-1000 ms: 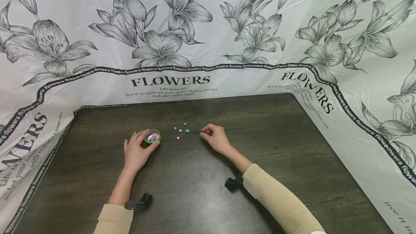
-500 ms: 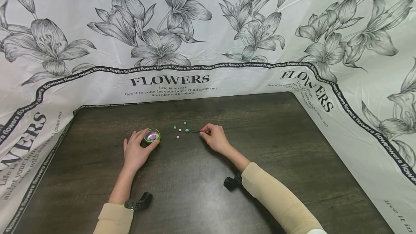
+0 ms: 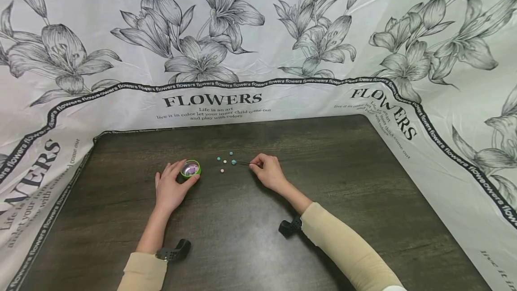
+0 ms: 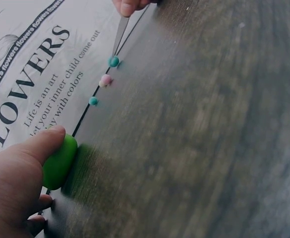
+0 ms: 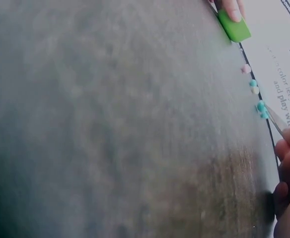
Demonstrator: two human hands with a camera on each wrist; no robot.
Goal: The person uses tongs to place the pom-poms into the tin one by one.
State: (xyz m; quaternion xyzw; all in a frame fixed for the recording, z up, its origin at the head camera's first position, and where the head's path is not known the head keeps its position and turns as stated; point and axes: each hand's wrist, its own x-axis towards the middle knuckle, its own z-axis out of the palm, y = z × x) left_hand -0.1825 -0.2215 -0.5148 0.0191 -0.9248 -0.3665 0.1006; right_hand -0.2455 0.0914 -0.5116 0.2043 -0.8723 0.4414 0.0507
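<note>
My left hand (image 3: pixel 171 186) grips a small round bright-green container (image 3: pixel 196 176), thumb on its near side and fingers round the back. Its top looks glossy, with something purplish inside. To the right, my right hand (image 3: pixel 268 172) pinches slim metal tweezers (image 4: pixel 120 35) that point left. Their tips meet a teal bead (image 3: pixel 234 162), larger than the others; it appears to sit at table level. Close by lie a teal bead (image 3: pixel 219 159), another teal bead (image 3: pixel 231 153), a white bead (image 3: pixel 225 161) and a pink bead (image 3: pixel 222 171).
The dark wood-grain table (image 3: pixel 250 223) carries all of this. A white cloth (image 3: pixel 282 98) printed with flowers and lettering hangs along its back and sides. Each wrist wears a black camera mount (image 3: pixel 290 227).
The tweezers' prongs, seen apart a second ago, now look closer together at the larger teal bead. Both hands and the green container hold their places.
</note>
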